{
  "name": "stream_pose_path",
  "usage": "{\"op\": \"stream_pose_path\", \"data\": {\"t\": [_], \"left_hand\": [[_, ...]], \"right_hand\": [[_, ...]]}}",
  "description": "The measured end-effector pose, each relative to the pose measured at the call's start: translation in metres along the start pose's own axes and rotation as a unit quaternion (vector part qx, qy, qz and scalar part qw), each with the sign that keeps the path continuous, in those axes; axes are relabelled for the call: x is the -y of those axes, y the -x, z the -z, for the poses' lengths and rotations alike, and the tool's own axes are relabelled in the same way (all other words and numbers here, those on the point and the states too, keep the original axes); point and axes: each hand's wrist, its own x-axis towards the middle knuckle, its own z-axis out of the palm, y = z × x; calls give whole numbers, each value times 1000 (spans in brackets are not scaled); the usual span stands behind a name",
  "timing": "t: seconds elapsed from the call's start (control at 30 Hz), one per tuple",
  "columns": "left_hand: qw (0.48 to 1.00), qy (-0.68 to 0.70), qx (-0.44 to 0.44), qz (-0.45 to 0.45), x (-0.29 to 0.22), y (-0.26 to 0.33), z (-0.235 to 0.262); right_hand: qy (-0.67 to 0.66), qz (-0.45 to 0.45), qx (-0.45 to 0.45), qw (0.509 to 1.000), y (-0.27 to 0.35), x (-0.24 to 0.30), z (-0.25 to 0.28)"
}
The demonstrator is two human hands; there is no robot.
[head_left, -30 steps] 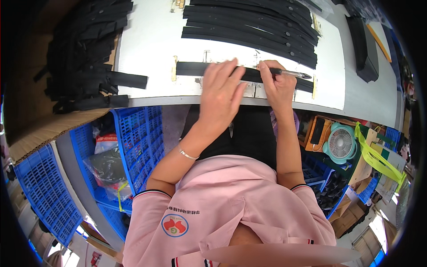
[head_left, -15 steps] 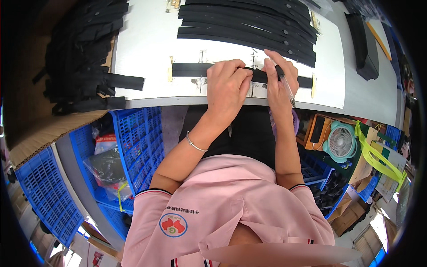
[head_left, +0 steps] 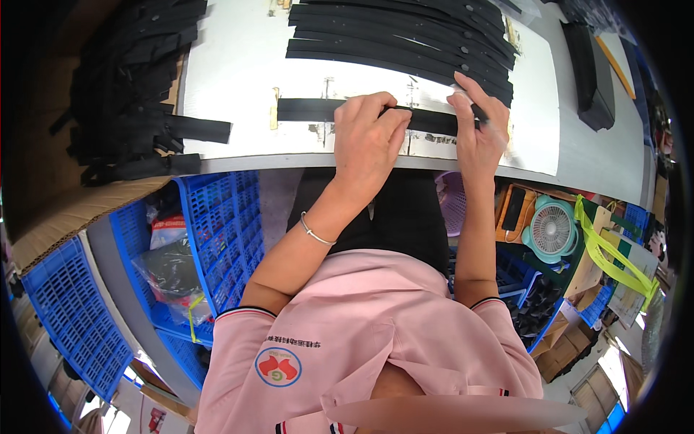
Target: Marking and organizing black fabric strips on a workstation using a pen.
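A black fabric strip [head_left: 303,110] lies flat across the white board [head_left: 238,87] near the table's front edge. My left hand [head_left: 365,137] rests on the strip's middle, thumb and forefinger closed together at its upper side. Farther right, my right hand [head_left: 481,137] is over the strip's right part, its forefinger pointing away from me. A pen [head_left: 493,132] with a clear barrel, smeared by motion, sits in that hand. The strip's right end is hidden behind the right hand.
Several black strips [head_left: 390,43] lie side by side at the back of the board. A heap of black strips [head_left: 137,79] fills the left side. A black case [head_left: 589,79] stands at right. Below the table are blue crates [head_left: 220,239] and a turquoise fan [head_left: 553,230].
My right hand has moved right along the strip with the pen, away from my left hand, uncovering more of the strip between them. My left hand has stayed nearly in place.
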Motion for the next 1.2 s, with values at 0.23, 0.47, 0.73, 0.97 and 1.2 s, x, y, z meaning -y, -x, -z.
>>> {"op": "stream_pose_path", "data": {"t": [0.23,0.47,0.73,0.97,1.2], "left_hand": [[1000,-1,3,1,0,1,-1],[1000,-1,1,3,0,2,-1],[1000,3,2,5,-1,1,-1],[1000,13,-2,3,-2,0,-1],[1000,1,-3,8,-3,-1,-2]], "right_hand": [[-231,-190,49,953,17,12,-20],[-188,-151,96,966,15,14,-21],[-136,-80,83,984,16,11,-26],[-219,-48,74,972,20,2,-22],[-204,-6,90,975,20,2,-22]]}}
